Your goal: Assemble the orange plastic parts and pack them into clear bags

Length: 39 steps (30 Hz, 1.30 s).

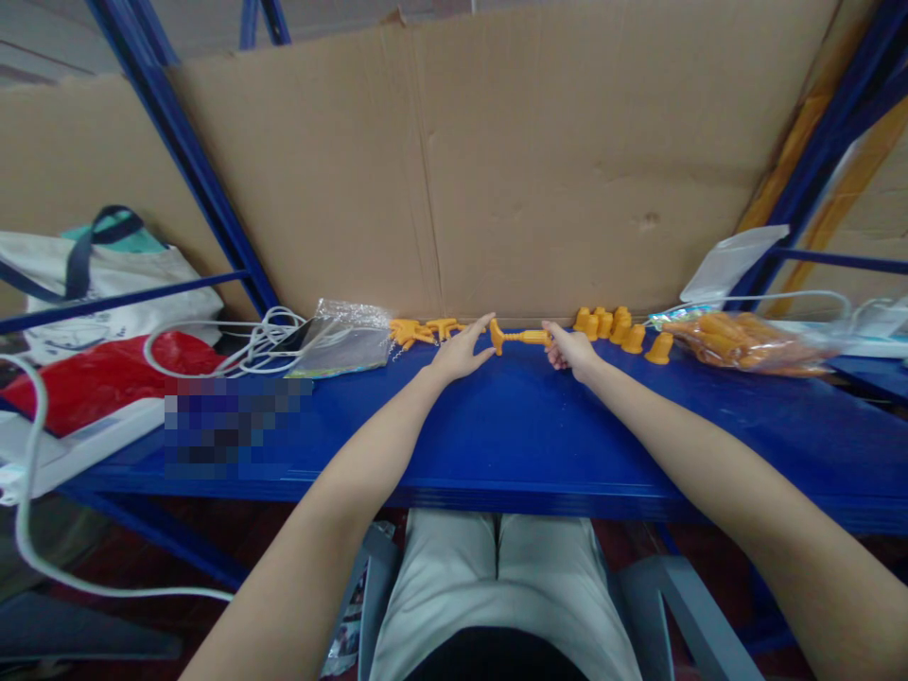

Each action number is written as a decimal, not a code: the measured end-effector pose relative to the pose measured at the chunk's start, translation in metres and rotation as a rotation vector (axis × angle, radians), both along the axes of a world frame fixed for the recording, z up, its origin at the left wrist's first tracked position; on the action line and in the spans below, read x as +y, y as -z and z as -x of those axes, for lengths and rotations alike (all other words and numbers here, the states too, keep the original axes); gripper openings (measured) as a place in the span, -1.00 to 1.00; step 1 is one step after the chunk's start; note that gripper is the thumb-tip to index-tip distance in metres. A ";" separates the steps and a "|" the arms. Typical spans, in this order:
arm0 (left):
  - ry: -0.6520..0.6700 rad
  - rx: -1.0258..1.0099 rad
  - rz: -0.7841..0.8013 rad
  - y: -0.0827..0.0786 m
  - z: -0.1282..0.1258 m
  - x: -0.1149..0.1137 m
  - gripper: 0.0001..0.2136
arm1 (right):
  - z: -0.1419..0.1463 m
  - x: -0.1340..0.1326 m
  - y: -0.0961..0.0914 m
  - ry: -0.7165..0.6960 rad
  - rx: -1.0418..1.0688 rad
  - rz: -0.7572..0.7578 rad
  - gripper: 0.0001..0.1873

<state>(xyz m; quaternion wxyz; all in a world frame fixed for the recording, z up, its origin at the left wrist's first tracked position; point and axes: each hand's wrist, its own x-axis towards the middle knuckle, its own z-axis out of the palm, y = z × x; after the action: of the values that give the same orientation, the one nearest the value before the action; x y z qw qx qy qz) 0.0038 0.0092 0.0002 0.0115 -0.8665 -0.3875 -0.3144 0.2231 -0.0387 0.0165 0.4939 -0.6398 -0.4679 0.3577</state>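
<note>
My right hand is closed around the right end of an orange plastic tool with a T-shaped handle and a thin ribbed shaft. The tool lies level, just above the blue tabletop. At its left end is my left hand, with thumb and fingers spread on either side of the crossbar; whether they touch it is hard to tell. Just left of that hand, more orange pieces with thin curly metal parts lie in a small pile. Several orange cup-shaped pieces stand to the right of my right hand.
A clear bag of orange parts lies on the right of the blue table. Leftward are a clear plastic bag, white cables, a red bag and a cloth tote. Cardboard stands behind, between blue posts.
</note>
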 end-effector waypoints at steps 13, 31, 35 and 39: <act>-0.701 0.054 0.271 -0.004 0.041 0.010 -0.46 | -0.027 0.003 0.003 0.205 -1.178 0.023 -0.40; -0.798 0.072 0.223 -0.005 0.046 0.010 -0.54 | -0.011 0.005 0.023 -0.166 -1.334 -0.097 -0.47; -0.860 0.017 0.306 -0.005 0.048 0.011 -0.53 | -0.009 0.001 0.019 -0.182 -1.335 -0.070 -0.48; -0.872 -0.009 0.288 -0.007 0.049 0.010 -0.56 | -0.008 -0.001 0.016 -0.200 -1.341 -0.052 -0.49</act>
<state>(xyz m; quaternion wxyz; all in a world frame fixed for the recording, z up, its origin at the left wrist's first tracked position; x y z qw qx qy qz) -0.0455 0.0195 0.0072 0.0204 -0.6140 -0.7557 -0.2270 0.2312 -0.0395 0.0001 0.0767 -0.6647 -0.7384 -0.0838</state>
